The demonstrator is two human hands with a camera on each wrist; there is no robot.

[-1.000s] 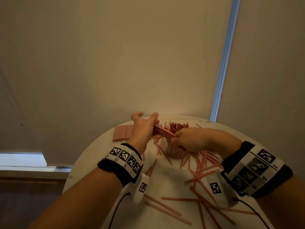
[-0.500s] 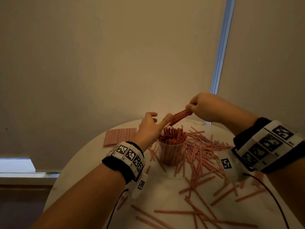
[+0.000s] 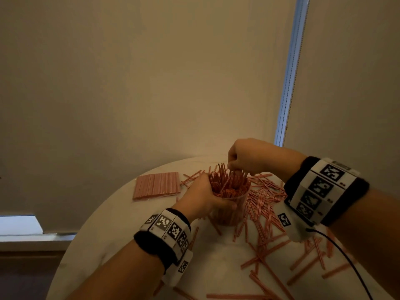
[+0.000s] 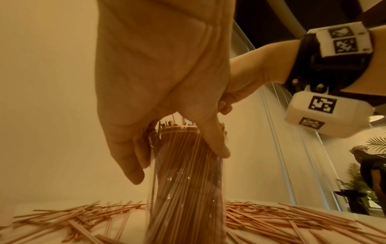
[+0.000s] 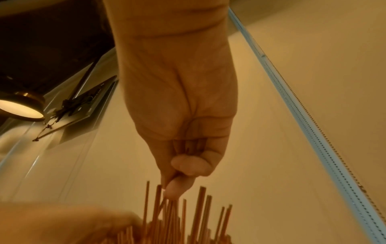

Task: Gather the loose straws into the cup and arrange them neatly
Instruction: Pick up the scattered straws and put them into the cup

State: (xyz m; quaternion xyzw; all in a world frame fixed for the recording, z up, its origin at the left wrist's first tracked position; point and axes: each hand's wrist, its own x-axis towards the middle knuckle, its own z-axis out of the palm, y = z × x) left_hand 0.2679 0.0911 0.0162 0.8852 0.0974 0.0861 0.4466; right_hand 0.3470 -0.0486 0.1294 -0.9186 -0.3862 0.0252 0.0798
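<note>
The cup (image 3: 229, 210) stands upright on the round table (image 3: 112, 224), packed with red-and-white striped straws, and the left hand (image 3: 200, 197) wraps around its near side, thumb across the front just under the rim. The left wrist view shows what the head view hides: the cup (image 4: 185, 189) is clear plastic, the straws inside run its full height, and the left hand's fingers (image 4: 213, 140) curl against its wall.

Directly above the cup's mouth, the right hand (image 3: 246, 156) is closed in a fist around a small bunch of straws (image 3: 234, 177), their lower ends among those already standing in the cup. Only the right wrist view shows the grip itself: the thumb and curled fingers (image 5: 188, 166) pinch the tops of the straws (image 5: 167, 206).

Loose straws (image 3: 266, 204) lie scattered below and to the right of the right hand, many crossing one another. Beyond the left hand, to its left, a flat packet of straws (image 3: 155, 185) lies on the table.
</note>
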